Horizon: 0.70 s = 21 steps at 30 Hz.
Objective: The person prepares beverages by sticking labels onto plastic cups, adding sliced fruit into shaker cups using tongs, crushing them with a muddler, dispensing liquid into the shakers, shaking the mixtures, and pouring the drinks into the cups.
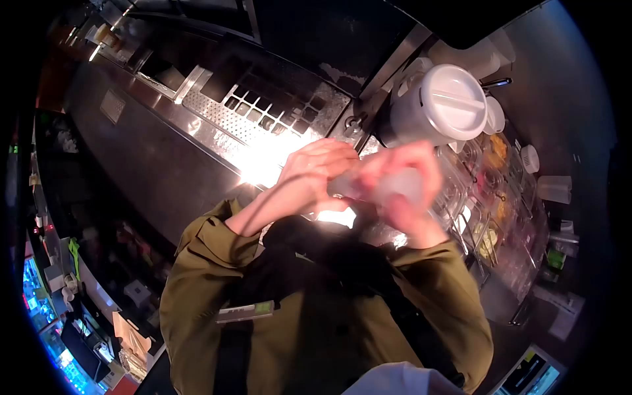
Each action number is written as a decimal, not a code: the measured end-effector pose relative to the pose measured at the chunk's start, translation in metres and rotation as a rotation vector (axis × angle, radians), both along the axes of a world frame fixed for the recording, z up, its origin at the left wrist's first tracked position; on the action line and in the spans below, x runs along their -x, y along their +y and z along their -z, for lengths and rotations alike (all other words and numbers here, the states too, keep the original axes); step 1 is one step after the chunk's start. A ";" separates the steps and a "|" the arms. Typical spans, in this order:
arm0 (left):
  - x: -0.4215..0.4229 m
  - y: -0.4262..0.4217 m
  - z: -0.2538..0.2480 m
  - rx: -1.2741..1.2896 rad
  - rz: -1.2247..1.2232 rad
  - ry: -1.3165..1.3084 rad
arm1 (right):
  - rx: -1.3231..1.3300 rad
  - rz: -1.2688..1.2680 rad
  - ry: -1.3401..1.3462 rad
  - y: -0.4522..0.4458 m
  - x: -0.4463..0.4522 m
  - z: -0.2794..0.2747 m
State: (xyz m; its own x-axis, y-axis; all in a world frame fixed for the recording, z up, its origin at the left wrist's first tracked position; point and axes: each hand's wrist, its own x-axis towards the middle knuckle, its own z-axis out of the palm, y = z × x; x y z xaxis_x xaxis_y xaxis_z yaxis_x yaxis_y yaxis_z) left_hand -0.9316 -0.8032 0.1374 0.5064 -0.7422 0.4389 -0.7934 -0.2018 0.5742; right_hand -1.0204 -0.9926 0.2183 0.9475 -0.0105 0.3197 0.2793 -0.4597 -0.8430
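Note:
Both my hands are together at chest height over the metal counter. My right hand (pixel 415 181) is smeared by motion, its fingers curled round a whitish translucent rounded object (pixel 400 186) whose kind I cannot make out. To its left, my left hand (pixel 316 174) has its fingers and thumb curved in around a greyish clear part (pixel 349 186) at the near end. Whether that part belongs to the same object, blur hides. Just behind my right hand stands a large white lidded container (pixel 454 102).
A perforated drain tray (pixel 227 125) and a dark square grid (pixel 276 108) lie beyond my hands under glaring light. At right, clear lidded bins (pixel 487 197) hold yellow and reddish pieces. White cups (pixel 556 189) stand farther right. Lit screens (pixel 76 368) glow at lower left.

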 end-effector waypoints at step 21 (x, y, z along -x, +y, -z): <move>-0.001 0.001 -0.006 -0.002 -0.046 0.024 | -1.393 -1.332 0.313 -0.040 -0.025 -0.059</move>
State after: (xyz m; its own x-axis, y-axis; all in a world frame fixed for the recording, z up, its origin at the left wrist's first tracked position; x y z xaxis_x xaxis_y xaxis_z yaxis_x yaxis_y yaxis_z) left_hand -0.9309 -0.8022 0.1432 0.5506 -0.7188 0.4246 -0.7694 -0.2395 0.5922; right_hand -0.9952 -1.0323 0.2773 0.5753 0.5884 0.5682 -0.3785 0.8073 -0.4528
